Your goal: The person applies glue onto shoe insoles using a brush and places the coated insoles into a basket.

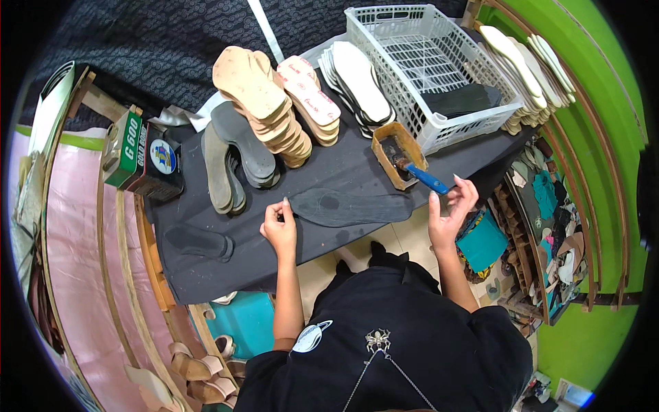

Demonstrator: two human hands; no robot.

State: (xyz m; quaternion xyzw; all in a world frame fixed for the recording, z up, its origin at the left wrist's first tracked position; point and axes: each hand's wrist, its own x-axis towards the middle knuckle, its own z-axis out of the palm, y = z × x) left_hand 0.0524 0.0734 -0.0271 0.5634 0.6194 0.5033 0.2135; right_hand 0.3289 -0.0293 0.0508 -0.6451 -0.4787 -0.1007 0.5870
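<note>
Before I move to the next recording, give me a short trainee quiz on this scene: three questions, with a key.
1. Which hand is nearer the blue-handled brush?
2. True or false: the long dark insole between the two hands lies on top of the pale insole stack.
3. Where is the brush's head? A) in the white crate; B) in the tan tray; C) in the metal can.

Key:
1. The right hand.
2. False; it lies on the dark cloth.
3. B.
</note>
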